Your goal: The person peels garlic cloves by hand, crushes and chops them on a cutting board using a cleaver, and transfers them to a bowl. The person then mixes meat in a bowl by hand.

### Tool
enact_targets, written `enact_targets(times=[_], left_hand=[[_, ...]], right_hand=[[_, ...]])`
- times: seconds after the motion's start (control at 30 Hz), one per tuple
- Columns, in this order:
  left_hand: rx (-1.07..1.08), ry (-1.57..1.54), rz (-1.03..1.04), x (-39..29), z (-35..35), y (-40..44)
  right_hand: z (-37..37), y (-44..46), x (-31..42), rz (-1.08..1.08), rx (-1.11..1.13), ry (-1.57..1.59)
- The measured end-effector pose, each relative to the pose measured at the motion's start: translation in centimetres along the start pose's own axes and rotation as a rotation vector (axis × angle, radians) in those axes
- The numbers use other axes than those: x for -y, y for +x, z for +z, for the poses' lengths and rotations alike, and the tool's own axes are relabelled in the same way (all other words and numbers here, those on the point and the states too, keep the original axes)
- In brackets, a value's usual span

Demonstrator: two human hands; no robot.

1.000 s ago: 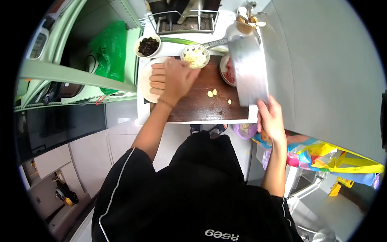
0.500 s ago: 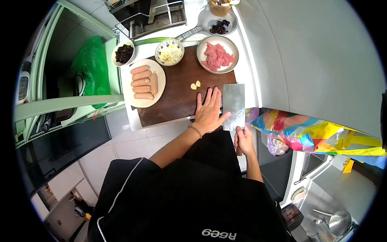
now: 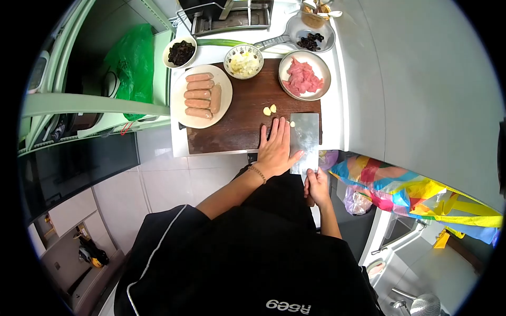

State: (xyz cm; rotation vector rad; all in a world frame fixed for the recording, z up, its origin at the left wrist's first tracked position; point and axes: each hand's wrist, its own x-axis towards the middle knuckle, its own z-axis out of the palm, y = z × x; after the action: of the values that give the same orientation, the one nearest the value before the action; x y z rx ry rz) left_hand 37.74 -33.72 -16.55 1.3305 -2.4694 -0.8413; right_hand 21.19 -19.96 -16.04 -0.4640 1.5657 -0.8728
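Observation:
My left hand (image 3: 275, 150) lies over the near part of the brown cutting board (image 3: 240, 134), fingers stretched out. Its thumb reaches the flat side of a cleaver (image 3: 304, 145). My right hand (image 3: 317, 188) is closed around the cleaver's handle, low on the right. The blade is beside my left fingers, over the board's right front part. Two garlic cloves (image 3: 270, 110) rest on the board just beyond my left fingertips. A small pale garlic piece (image 3: 292, 124) shows at the blade's left edge; whether it sticks to the blade is unclear.
Around the board are a plate (image 3: 225, 108) of sausages, a patterned bowl (image 3: 243, 61) of chopped pale pieces, a dish (image 3: 327, 87) of sliced pink meat and a bowl (image 3: 179, 52) of dark food. A strainer (image 3: 324, 34) and rack (image 3: 232, 21) stand behind. A wall is at right.
The view has shifted, and the board with its dishes appears further right. My left hand and the cleaver are nearer the garlic cloves. A small garlic piece now shows at the blade's edge.

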Motion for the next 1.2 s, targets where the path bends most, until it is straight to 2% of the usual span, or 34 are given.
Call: enact_targets(times=[0.5,0.63,0.73,0.87,0.93,1.0,1.07,1.2], left_hand=[[-0.001,0.007,0.01,-0.4,-0.5,-0.5],[-0.098,-0.036,0.003,-1.5,-4.2,0.1],[-0.211,0.105,-0.029,-1.2,-7.8,2.0],[-0.382,0.236,-0.074,3.4,-10.7,6.6],[-0.448,0.25,-0.114,7.3,-11.1,9.1],[-0.17,0.33,-0.241,9.5,-14.6,10.7],[-0.32,0.216,-0.198,13.8,-15.1,11.8],[-0.564,-0.17,-0.033,14.0,-18.0,10.8]], right_hand=[[1.6,0.2,0.2,-0.041,0.06,0.016],[2.9,-1.7,5.8,-0.098,0.066,-0.059],[5.2,-1.6,11.6,-0.207,0.094,-0.238],[8.9,1.7,17.6,-0.343,0.066,-0.389],[9.4,3.0,19.8,-0.313,0.083,-0.485],[9.0,3.9,20.0,-0.408,0.024,-0.544],[8.5,3.9,20.3,-0.445,-0.009,-0.557],[6.9,2.1,20.7,-0.492,0.011,-0.421]])
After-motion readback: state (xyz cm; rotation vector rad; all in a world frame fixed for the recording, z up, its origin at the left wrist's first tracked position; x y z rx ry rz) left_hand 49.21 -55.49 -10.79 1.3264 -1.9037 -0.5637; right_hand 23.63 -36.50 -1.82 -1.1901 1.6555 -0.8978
